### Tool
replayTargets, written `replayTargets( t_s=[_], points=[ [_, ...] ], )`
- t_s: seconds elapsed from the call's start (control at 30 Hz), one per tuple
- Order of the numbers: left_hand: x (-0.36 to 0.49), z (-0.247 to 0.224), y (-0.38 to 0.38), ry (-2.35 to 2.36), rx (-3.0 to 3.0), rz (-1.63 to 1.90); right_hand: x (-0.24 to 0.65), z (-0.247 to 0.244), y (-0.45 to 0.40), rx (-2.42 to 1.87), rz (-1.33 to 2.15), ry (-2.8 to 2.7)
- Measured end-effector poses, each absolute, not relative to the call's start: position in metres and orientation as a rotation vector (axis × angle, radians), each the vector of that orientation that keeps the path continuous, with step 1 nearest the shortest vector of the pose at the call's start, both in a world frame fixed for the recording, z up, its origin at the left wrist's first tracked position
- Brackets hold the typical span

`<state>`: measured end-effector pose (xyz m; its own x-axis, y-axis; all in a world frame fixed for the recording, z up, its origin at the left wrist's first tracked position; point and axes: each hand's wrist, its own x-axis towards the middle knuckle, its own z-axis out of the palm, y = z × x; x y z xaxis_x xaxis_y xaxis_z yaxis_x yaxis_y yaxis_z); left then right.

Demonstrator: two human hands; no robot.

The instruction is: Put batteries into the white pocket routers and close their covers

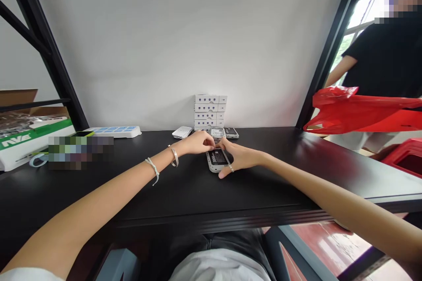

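A phone [214, 169] lies on the black table in front of me, its back off so that a black battery [218, 156] with white print shows. My left hand [199, 141] is at the phone's far end, fingertips pinched together; whatever is between them is too small to make out. Around the phone's right side curls my right hand [243, 156], thumb by the near right corner and fingers at the far end. Just behind the hands lie another opened phone [231, 132] and a pale, flat piece [217, 132] partly hidden by my fingers.
White boxes [210, 109] are stacked against the wall, with thin white pieces [182, 132] to their left. A power strip [115, 131] and an open carton [36, 134] stand farther left. At the right are a red plastic bag [362, 114], a red crate [404, 156] and a person [385, 57].
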<state>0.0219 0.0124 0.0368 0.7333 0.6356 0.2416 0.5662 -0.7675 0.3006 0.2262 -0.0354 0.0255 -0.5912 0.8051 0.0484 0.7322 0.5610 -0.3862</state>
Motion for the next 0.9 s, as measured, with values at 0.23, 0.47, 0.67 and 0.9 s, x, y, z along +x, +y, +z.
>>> replayTargets(
  t_s=[0.23, 0.47, 0.67, 0.9],
  points=[
    [0.042, 0.033, -0.007, 1.230, 2.819, 0.480, 0.236, 0.029, -0.030, -1.230, 0.601, -2.615],
    [0.055, 0.030, -0.019, 1.478, 2.885, 0.383, 0.236, 0.025, -0.027, -1.209, 0.642, -2.612],
    [0.053, 0.035, -0.020, 1.538, 2.901, 0.308, 0.234, 0.029, -0.030, -1.252, 0.639, -2.603],
    [0.058, 0.037, -0.023, 1.572, 2.898, 0.266, 0.232, 0.029, -0.031, -1.253, 0.631, -2.592]
  ],
)
